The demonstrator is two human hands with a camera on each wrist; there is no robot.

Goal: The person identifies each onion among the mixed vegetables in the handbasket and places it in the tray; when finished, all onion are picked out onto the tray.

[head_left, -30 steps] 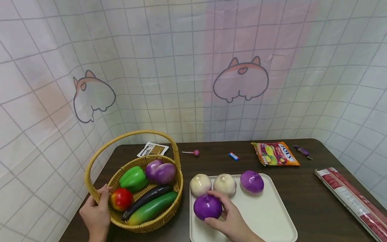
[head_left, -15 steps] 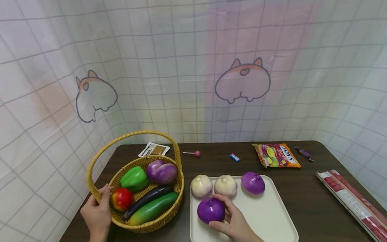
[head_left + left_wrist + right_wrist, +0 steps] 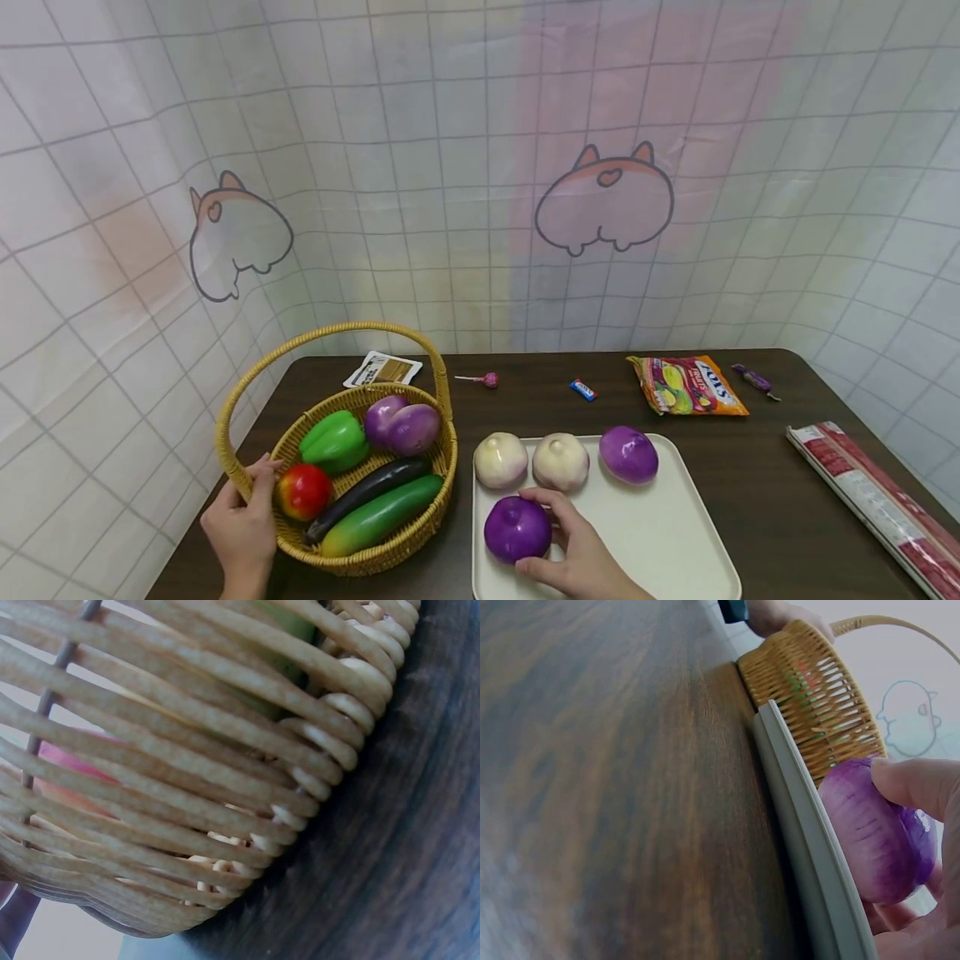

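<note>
Held onion (image 3: 517,532): purple and round, over the near-left part of the tray (image 3: 652,533), in front of the white onions (image 3: 501,461); the right-wrist view hides its base, so whether it rests on the tray cannot be told.
Right hand (image 3: 573,554): gripping the held onion from its right side, thumb on the near side, fingers on the far side; opposed contacts probably suit such a smooth, bulging shape.
Right-hand pose: low over the tray, reaching in from the bottom edge and slanting leftward.
Left hand (image 3: 243,521): gripping the basket (image 3: 375,564) where its handle (image 3: 360,326) meets the rim, beside the apple (image 3: 304,492); likely a steadying hold, as light wicker could slide or tip.
Left-hand pose: wrist below, back of the hand toward the camera, some fingertips hidden at the rim.
Basket load: eggplant (image 3: 367,497) and cucumber (image 3: 384,517) lie side by side on a slant, perhaps because their length fits best that way; pepper (image 3: 334,442) and purple pieces (image 3: 414,430) sit behind.
Tray row: white onions and a second purple onion (image 3: 628,456) line the far side; the raised rim should check rolling.
Worktop (image 3: 757,500) back: lollipop (image 3: 491,380) and snack bag (image 3: 688,386), well apart from both hands.
</note>
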